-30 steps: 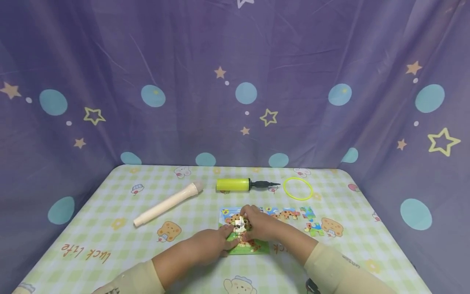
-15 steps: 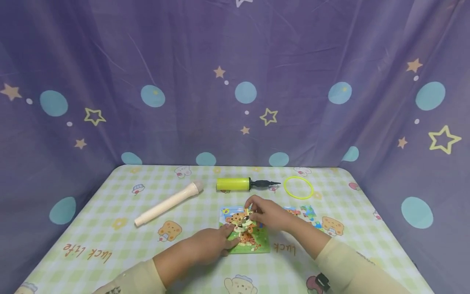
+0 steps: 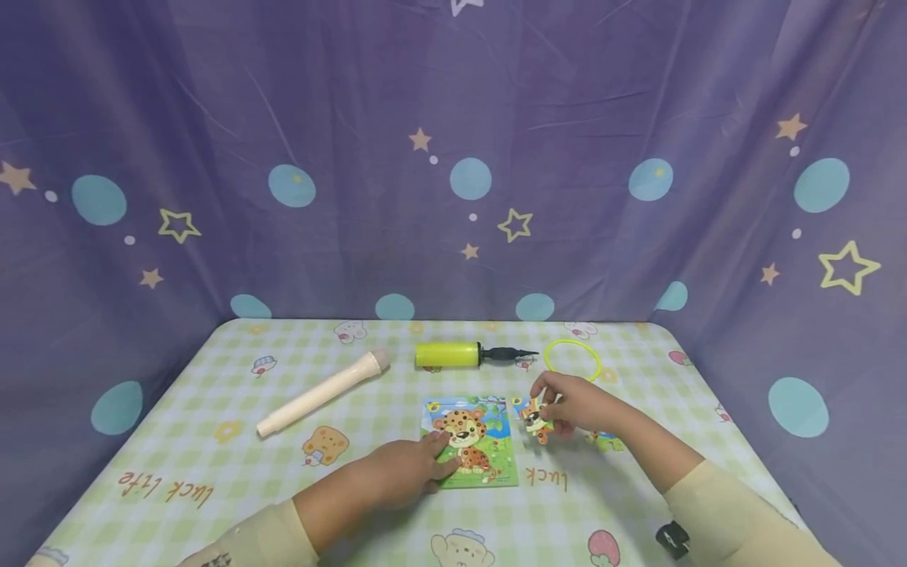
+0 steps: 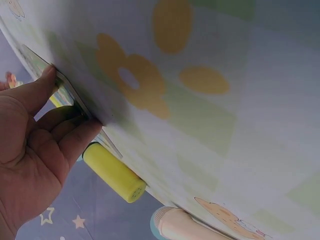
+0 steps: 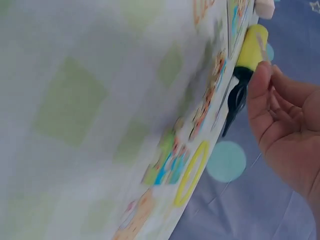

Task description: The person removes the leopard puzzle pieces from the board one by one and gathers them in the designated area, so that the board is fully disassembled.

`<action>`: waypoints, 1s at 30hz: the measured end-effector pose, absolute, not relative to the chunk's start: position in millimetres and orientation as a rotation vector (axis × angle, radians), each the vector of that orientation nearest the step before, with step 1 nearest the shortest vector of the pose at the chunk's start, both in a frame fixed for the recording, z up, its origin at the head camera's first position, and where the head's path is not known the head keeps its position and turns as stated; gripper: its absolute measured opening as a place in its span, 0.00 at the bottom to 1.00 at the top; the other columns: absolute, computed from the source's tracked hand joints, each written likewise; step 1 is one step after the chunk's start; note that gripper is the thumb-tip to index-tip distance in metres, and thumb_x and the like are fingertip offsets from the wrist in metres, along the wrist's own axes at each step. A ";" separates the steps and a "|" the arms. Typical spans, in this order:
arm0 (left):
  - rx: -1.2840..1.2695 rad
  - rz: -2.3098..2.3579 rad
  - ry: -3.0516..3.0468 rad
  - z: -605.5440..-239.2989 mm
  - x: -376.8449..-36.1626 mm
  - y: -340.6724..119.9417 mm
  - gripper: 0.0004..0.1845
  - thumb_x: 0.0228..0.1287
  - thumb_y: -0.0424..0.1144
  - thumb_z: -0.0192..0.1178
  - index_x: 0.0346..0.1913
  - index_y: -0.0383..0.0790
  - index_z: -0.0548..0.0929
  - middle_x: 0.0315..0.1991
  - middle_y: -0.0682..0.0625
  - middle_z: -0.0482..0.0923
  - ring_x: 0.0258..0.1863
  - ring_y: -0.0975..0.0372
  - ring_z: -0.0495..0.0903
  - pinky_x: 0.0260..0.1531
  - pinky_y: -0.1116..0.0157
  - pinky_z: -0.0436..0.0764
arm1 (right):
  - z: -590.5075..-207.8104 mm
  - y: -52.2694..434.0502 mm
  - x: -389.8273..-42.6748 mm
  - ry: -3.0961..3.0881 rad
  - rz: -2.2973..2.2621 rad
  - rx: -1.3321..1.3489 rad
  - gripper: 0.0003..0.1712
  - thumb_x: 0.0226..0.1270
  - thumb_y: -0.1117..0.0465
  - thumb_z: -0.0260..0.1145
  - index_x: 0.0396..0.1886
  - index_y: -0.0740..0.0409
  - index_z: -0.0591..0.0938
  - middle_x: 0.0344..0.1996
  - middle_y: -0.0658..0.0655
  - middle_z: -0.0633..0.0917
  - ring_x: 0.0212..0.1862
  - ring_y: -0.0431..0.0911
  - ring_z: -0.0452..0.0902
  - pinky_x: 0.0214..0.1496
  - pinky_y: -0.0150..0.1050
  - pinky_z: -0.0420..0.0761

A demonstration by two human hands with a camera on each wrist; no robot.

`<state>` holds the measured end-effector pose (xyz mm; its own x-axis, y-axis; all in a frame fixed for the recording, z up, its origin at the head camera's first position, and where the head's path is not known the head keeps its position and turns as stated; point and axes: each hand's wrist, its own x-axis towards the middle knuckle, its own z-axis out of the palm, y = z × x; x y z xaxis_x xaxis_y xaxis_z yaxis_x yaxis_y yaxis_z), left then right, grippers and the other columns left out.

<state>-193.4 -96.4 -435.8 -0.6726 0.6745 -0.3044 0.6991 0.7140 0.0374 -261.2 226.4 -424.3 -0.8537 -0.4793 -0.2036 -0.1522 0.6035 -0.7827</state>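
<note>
With the puzzle board (image 3: pixel 473 442) pinned only at its near-left corner by the flat left hand (image 3: pixel 404 472), and a puzzle piece (image 3: pixel 534 417) pinched by the right hand (image 3: pixel 577 405) just right of it, the board could be skewed by a sideways nudge.

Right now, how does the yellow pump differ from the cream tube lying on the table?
The yellow pump is short and bright yellow, with a black nozzle at its right end; the cream tube is longer, pale, and plain with a rounded cap. The yellow pump lies level along the far edge, while the cream tube lies at a slant, its near end further left. Both are cylinders resting flat on the checked tablecloth, untouched by either hand.
</note>
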 end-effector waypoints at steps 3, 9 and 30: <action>1.073 -0.122 2.621 -436.0 -193.5 -96.0 0.28 0.70 0.49 0.56 0.72 0.61 0.67 0.76 0.44 0.58 0.71 0.51 0.65 0.63 0.57 0.75 | -426.5 237.8 -257.7 2.445 -1.106 -0.425 0.14 0.69 0.64 0.65 0.52 0.58 0.75 0.36 0.60 0.77 0.24 0.52 0.82 0.26 0.49 0.84; 1.059 -0.121 2.622 -434.5 -193.0 -95.6 0.29 0.70 0.49 0.56 0.72 0.61 0.67 0.76 0.44 0.58 0.72 0.51 0.64 0.63 0.57 0.74 | -433.7 251.8 -252.6 2.455 -1.030 -0.308 0.14 0.66 0.68 0.65 0.50 0.61 0.74 0.31 0.60 0.79 0.22 0.52 0.82 0.24 0.45 0.84; 1.072 -0.105 2.624 -434.4 -191.9 -95.8 0.28 0.70 0.49 0.56 0.72 0.61 0.67 0.76 0.44 0.58 0.72 0.51 0.63 0.64 0.57 0.74 | -446.9 246.1 -252.3 2.574 -0.834 -0.059 0.17 0.65 0.65 0.66 0.51 0.57 0.72 0.17 0.60 0.83 0.16 0.50 0.81 0.19 0.42 0.83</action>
<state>-191.9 -95.8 -434.4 -0.6746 0.6721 -0.3053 0.6943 0.7182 0.0469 -252.3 246.1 -446.9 -0.9057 -0.1698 -0.3883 0.0903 0.8178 -0.5684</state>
